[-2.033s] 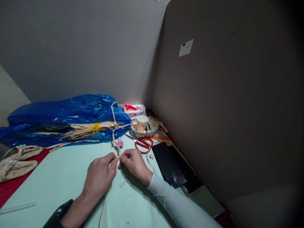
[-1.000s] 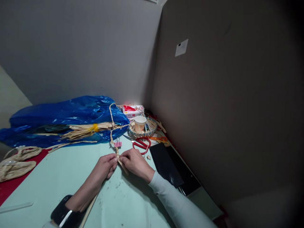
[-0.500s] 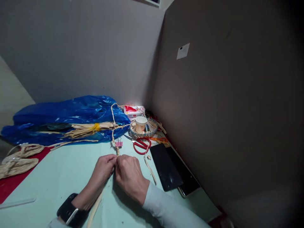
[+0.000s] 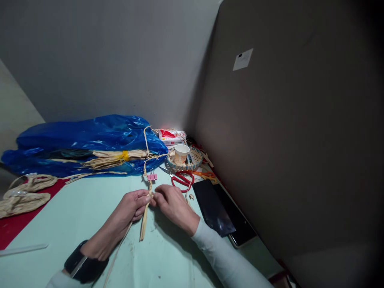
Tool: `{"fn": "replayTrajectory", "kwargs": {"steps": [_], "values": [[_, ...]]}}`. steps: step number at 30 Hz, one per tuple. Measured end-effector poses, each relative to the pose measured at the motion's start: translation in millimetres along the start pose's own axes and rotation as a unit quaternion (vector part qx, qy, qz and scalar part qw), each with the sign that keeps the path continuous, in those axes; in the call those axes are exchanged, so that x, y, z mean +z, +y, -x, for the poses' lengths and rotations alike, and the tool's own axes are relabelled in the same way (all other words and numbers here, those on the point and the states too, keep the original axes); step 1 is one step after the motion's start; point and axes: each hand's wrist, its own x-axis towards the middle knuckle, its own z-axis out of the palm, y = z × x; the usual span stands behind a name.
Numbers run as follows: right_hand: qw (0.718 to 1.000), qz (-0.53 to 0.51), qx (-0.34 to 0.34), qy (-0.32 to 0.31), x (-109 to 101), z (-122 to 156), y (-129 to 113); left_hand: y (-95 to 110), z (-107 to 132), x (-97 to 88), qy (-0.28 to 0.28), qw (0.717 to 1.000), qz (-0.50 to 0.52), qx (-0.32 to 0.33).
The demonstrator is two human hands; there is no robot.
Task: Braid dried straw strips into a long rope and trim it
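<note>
A braided straw cord (image 4: 150, 186) comes down the table toward me, with a pink binder clip (image 4: 152, 177) clamped on it just beyond my fingers. My left hand (image 4: 133, 204) pinches the cord's near end between thumb and fingers. From the right, my right hand (image 4: 172, 204) meets it, fingertips closed on the straw at the same spot; the exact grip is partly hidden. One flat straw strand (image 4: 144, 224) hangs below the pinch. Another thin strand (image 4: 118, 250) runs from under my left hand toward the front edge.
Behind lies a blue plastic bag (image 4: 81, 134) with a straw bundle (image 4: 105, 158). Right of the cord are red-handled scissors (image 4: 180, 184), a woven basket (image 4: 196, 158) holding a paper cup (image 4: 181, 154), and two dark flat devices (image 4: 213, 208). Straw sandals (image 4: 27, 202) sit at left.
My right hand has shifted right and turned, opening a gap between the hands. A flat strand now shows hanging below the pinch. The view has tilted slightly.
</note>
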Motion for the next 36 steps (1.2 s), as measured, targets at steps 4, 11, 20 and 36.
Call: {"fn": "replayTrajectory", "kwargs": {"steps": [4,11,20,36], "values": [[0.996,-0.075,-0.007,-0.037,9.3,-7.4,3.7,-1.4,-0.1,2.7,-0.011,1.0,-0.013,0.022],[0.98,-0.182,0.018,-0.072,12.5,-13.6,12.6,-4.1,0.4,2.0,0.002,0.993,-0.113,0.043],[0.949,-0.296,0.087,-0.059,27.5,-14.9,17.4,20.3,10.2,-7.6,0.062,0.918,-0.386,0.066],[0.869,-0.466,0.153,-0.062,26.2,-11.5,14.7,-2.0,34.6,51.3,0.119,0.771,-0.616,0.108]]}}
